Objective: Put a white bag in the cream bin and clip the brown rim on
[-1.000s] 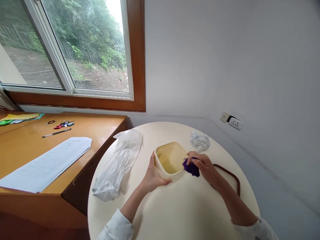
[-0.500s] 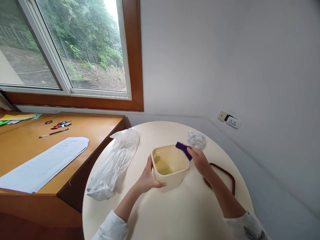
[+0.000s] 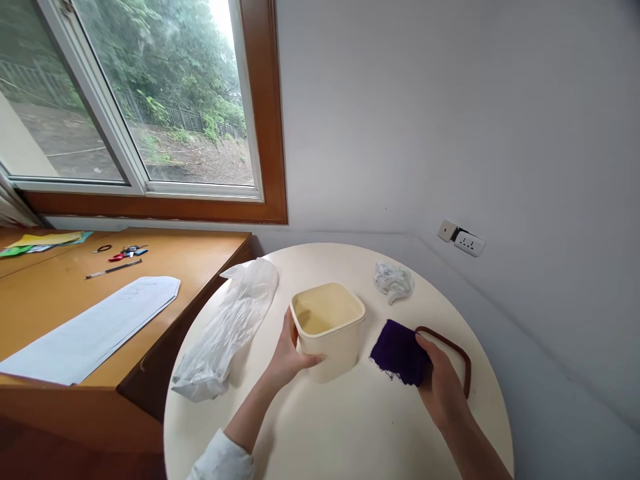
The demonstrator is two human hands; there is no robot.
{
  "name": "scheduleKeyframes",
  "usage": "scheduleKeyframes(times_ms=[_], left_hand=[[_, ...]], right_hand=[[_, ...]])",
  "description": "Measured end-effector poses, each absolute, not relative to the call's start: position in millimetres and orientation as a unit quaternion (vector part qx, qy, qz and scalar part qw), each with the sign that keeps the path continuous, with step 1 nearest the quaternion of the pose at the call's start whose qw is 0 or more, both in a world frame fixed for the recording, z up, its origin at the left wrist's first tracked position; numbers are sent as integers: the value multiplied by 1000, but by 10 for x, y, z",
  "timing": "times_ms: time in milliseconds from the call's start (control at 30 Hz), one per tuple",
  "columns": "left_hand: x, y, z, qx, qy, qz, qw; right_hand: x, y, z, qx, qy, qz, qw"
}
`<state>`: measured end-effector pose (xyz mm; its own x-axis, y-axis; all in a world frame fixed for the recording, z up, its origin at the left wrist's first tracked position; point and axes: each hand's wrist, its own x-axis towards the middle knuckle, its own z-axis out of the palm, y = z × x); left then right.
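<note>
Left hand [image 3: 291, 353] clamped round the left side of a cream tub [image 3: 330, 353], thumb against the near wall, fingers along the left. Tub mouth up, mid-top of the round desk [image 3: 330, 433]; base hard to make out against the pale top, so cannot tell whether it sits flat. Inside yellowish (liquid or shadow, unclear).

Right hand [image 3: 443, 383] pinches a purple cloth [image 3: 399, 350] by its right edge, thumb on top; the other fingers are mostly hidden. Key relation: cloth lies between tub and right hand, to the tub's right and a little nearer the wearer, not touching it. Cloth spread, near square, no clear long axis; near edge frayed. Right hand nearer the cloth, left nearer the tub; nothing seen standing in the gap.

Around: brown curved bar [image 3: 468, 370] just beyond the right hand, partly covered; bunched plastic [image 3: 393, 281] behind the cloth; long crumpled plastic bag [image 3: 227, 337] left of the tub. Papers [image 3: 100, 327] on the wooden desk [image 3: 200, 250], farther left.
</note>
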<state>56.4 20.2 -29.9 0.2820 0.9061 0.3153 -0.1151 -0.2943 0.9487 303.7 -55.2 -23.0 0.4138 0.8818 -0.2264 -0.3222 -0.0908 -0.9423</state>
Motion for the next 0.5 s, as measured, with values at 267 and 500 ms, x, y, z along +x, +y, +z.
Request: scheduleKeyframes(times_ms=[267,500], left_hand=[[597,182,-275,598,382,552,439],[636,273,-400,561,444,593,368]], right_hand=[[3095,-480,-296,-489,-238,573,614],[3369,-468,-398,-602,-244,436,622]])
